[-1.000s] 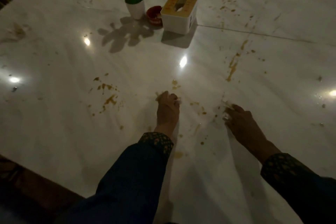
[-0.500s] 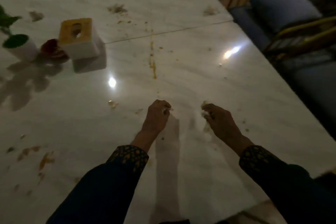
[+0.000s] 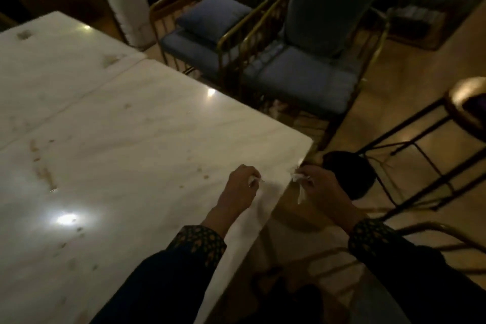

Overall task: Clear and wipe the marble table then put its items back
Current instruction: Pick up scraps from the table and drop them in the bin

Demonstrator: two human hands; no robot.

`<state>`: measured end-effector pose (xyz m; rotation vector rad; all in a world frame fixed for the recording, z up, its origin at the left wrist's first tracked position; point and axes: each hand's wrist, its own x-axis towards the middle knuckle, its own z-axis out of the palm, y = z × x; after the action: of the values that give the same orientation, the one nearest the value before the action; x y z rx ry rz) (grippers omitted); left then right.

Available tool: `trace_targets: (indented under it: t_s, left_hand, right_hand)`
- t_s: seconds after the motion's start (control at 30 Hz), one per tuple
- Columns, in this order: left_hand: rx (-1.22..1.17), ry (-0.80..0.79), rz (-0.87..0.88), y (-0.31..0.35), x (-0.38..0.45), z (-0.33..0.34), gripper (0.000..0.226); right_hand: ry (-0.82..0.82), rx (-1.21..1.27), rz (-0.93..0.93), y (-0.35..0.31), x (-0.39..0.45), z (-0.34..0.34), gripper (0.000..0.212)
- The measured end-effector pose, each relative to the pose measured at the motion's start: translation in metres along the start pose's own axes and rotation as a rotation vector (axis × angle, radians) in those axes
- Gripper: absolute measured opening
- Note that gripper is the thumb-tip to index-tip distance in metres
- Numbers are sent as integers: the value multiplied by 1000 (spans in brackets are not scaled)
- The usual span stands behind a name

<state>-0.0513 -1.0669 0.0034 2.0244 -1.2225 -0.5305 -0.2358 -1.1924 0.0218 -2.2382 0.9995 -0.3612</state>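
The white marble table (image 3: 126, 144) fills the left half of the view, smeared with brown stains and crumbs. My left hand (image 3: 240, 188) hovers over the table near its right edge, fingers curled round a small white scrap (image 3: 254, 180). My right hand (image 3: 322, 188) is just past the table's corner, above the floor, pinching a crumpled white tissue scrap (image 3: 299, 183) that dangles from it. The plant pot, red dish and tissue box are out of view.
Two blue-cushioned chairs with gold frames (image 3: 297, 71) stand beyond the table's far right side. A dark round object (image 3: 349, 173) sits on the floor by the corner. A black metal stool frame (image 3: 420, 144) stands to the right on the tan floor.
The view has swung right, so the plant, dish and tissue box have left the frame. Both hands have moved right with their scraps; the right hand now hangs past the table edge.
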Motion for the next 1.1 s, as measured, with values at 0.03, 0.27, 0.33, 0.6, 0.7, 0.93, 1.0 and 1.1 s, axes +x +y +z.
trace_targets:
  t_s: [0.03,0.27,0.33,0.6,0.7,0.93,1.0,1.1]
  left_hand:
    - [14,-34,14,17,10,18,12]
    - [46,-224,66,121,57,135,14]
    - [101,-304,99,136,64,163,17]
    - [89,-395,119,197,92,239,14]
    - [105,-444,134,207,103,257,15]
    - [128,-527,111,211,150,286,15]
    - [132,-521,86,208,171,295,15]
    - [122,-523,24,198,209,311,15]
  right_hand:
    - [24,-5,36,18,-4,-19,17]
    - [232,-9,214,140,-39,-137,13]
    - [282,1,291,163,-55,-157,15]
    - [338,40,449,215,-95,-189,17]
    - [344,80,481,227,-91,-192,17]
    - [282,107,594,270,-53,-187,16]
    - [241,121,602,284,-32,-185,16]
    - [204,140,600,306,5,-185,15]
